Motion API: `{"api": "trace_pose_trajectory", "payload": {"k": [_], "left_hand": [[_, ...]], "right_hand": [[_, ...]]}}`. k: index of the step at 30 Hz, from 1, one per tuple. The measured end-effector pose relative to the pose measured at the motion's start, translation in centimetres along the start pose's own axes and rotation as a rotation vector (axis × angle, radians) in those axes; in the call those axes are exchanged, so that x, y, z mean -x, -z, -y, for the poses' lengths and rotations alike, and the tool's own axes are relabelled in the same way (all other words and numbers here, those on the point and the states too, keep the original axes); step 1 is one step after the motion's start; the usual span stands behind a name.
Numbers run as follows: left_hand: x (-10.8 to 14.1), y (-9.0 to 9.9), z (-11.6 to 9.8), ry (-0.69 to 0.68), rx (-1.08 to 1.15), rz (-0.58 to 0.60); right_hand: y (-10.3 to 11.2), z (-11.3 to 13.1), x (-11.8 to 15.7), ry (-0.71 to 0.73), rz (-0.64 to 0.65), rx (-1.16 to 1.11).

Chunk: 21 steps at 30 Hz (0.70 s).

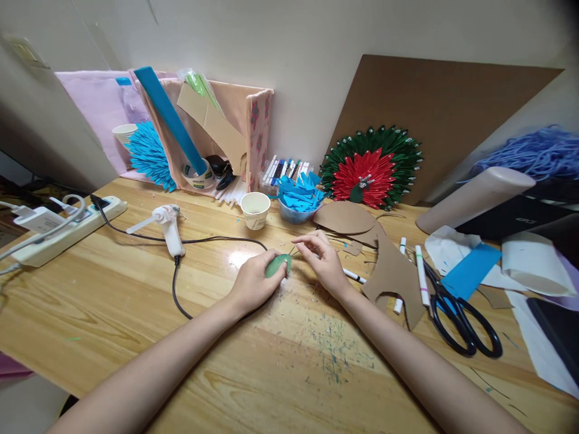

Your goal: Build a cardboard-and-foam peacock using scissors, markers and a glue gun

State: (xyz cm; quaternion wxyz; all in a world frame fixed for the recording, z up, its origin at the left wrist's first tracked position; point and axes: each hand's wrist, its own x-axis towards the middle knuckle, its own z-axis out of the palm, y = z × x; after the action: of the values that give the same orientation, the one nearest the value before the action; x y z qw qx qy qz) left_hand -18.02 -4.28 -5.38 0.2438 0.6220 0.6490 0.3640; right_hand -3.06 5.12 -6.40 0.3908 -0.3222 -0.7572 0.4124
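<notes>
Near the middle of the wooden table, my left hand [256, 283] holds a small green oval piece [278, 265] between thumb and fingers. My right hand [320, 260] is just to its right, with thumb and fingertips pinched at a thin strand [294, 249] beside the green piece's right edge. A white paper cup [256, 211] and a bowl of blue strips [298, 199] stand beyond the hands. Left of them, a white glue gun [169, 232] rests on the table.
Black-handled scissors [461, 319], markers [421, 275] and cut cardboard [395, 265] lie on the right. A power strip [67, 232] is at the left, its cable crossing toward my left hand. A red and green fan-shaped decoration [371, 169] leans against brown board [443, 114].
</notes>
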Motion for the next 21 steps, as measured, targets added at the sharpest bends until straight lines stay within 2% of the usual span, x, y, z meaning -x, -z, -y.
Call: {"api": "trace_pose_trajectory", "payload": {"k": [21], "left_hand": [[0.04, 0.04, -0.01, -0.020, -0.016, 0.006]], "right_hand": [[-0.08, 0.11, -0.03, 0.022, 0.017, 0.032]]}}
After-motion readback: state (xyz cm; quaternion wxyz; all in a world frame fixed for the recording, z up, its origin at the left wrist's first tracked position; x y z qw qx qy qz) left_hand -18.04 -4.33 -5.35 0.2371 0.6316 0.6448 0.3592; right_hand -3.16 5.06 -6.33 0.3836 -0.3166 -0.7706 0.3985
